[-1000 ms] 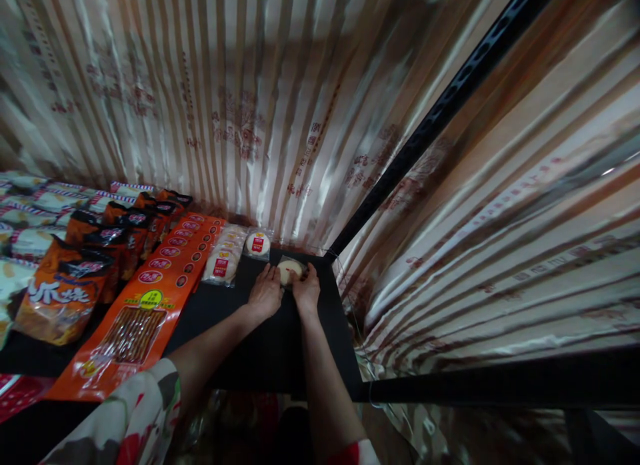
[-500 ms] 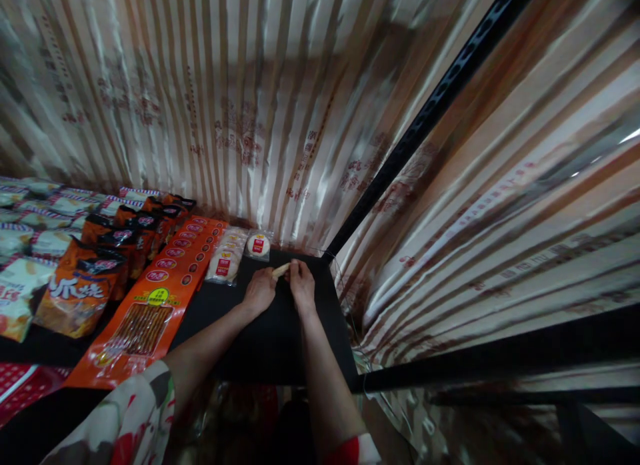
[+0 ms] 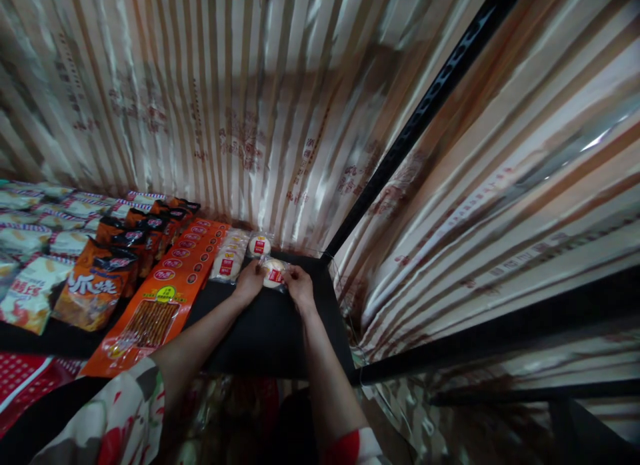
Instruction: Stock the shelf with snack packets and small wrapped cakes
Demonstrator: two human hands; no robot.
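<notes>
Between my hands is a round white cracker packet (image 3: pixel 273 274) in clear wrap with a red label, its face turned up. My left hand (image 3: pixel 249 284) pinches the wrap at its left end, and my right hand (image 3: pixel 300 286) pinches the right end. Just behind it lies a like round packet (image 3: pixel 259 245) on the black shelf (image 3: pixel 273 338). To the left of my left hand is a column of the same white packets (image 3: pixel 229 257), partly overlapping one another.
Flat orange packs of brown sticks (image 3: pixel 160 305) lie further left. Beyond them stand orange snack bags (image 3: pixel 97 285) and rows of white bags (image 3: pixel 37 292). A black slotted post (image 3: pixel 400 145) rises at the shelf's back right corner, before a striped plastic curtain (image 3: pixel 240 105). A red dotted basket (image 3: pixel 25 392) sits below left.
The packet in my hands was edge-on and now lies with its labelled face up, lower and closer to the row. My left hand has shifted slightly left.
</notes>
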